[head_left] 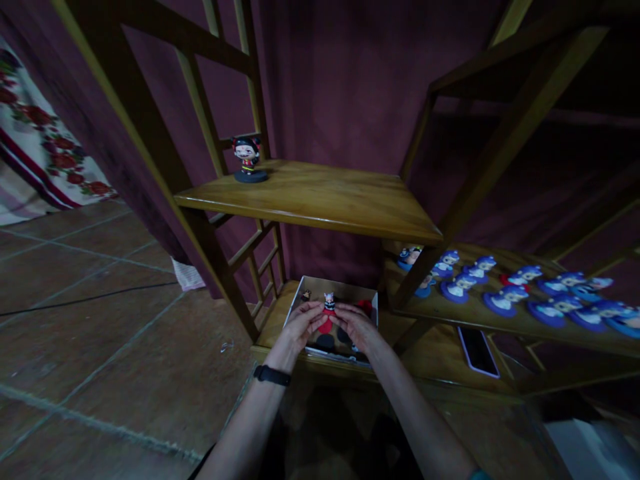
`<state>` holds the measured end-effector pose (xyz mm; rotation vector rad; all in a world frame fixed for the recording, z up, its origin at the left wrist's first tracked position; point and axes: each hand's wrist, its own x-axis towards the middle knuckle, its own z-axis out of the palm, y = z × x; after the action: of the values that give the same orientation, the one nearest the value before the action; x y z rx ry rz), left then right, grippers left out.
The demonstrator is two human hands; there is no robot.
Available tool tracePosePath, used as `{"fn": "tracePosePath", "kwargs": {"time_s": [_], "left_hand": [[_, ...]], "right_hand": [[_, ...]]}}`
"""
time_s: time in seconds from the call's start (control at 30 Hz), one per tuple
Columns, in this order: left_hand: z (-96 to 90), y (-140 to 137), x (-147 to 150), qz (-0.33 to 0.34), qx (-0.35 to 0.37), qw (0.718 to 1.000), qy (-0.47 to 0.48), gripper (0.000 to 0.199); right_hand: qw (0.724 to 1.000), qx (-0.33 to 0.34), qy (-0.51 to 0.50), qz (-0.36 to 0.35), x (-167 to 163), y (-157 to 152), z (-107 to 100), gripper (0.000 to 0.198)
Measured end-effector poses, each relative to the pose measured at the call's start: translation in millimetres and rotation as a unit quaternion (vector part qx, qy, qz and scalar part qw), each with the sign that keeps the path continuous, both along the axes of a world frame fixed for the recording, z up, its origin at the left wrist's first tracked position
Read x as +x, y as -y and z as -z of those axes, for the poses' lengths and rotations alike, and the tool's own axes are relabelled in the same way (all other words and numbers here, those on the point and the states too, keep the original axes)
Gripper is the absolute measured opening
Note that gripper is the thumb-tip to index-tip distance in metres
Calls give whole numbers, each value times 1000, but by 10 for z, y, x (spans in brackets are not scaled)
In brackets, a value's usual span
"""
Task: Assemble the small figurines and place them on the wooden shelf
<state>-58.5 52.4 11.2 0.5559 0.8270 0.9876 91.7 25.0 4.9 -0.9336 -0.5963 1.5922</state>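
Note:
Both my hands meet over an open white box on the low shelf. Between them stands a small figurine, upright, with a pale head and dark body on a red base. My left hand pinches the base from the left, and my right hand grips it from the right. Beneath them in the box lie a red round piece, a dark disc and another small figurine. My fingers hide part of the box's contents.
A black-haired figurine on a dark base stands on the upper wooden shelf. Several blue-haired figurines fill the right shelf. Below it lies a phone. Wooden posts rise on both sides; a cable crosses the floor.

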Motion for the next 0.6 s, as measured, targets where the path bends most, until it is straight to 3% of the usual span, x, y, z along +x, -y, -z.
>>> {"fn": "tracePosePath", "kwargs": {"time_s": [0.6], "left_hand": [[21,3,16,12,-35,999,-6,18]], "right_hand": [[998,-49,3,-25,-28,2,106,18]]}}
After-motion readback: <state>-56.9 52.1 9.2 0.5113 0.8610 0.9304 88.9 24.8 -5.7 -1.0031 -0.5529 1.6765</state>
